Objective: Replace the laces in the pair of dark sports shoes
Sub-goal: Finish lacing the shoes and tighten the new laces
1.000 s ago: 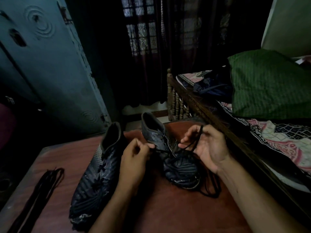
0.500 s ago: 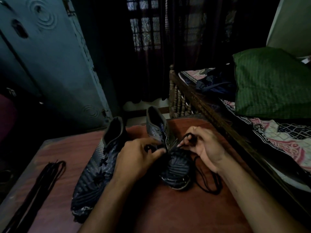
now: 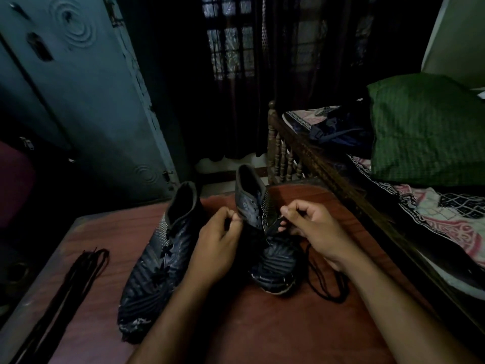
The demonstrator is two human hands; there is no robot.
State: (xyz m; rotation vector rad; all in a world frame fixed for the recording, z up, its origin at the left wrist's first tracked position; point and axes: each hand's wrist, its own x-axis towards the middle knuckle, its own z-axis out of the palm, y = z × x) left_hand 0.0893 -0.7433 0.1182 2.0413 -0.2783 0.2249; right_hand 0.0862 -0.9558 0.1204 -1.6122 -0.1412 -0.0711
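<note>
While both hands work at the right shoe, which stands on the reddish-brown table with its toe toward the person and its heel opening toward the far edge, the left hand sits just left of that shoe with its fingers curled and thumb pressed to fingertips at the shoe's side — whether a lace end is pinched there is too dark to tell. Just right of the shoe's eyelets, the right hand has its fingers curled, thumb and forefinger pinching a dark lace at the tongue; the slack of that lace trails down past the wrist and loops on the table on the right side of the shoe. To the left of this shoe, with the left forearm crossing between them, lies the left shoe, also toe toward the person, its dark lacing crossed in place up the front. Well left of the right shoe, near the table's left edge, a bundle of dark laces lies stretched out straight. To the right of the shoe, beyond the table's edge, runs a wooden bed frame carrying a patterned sheet and a green pillow — behind the shoe hang dark curtains.
</note>
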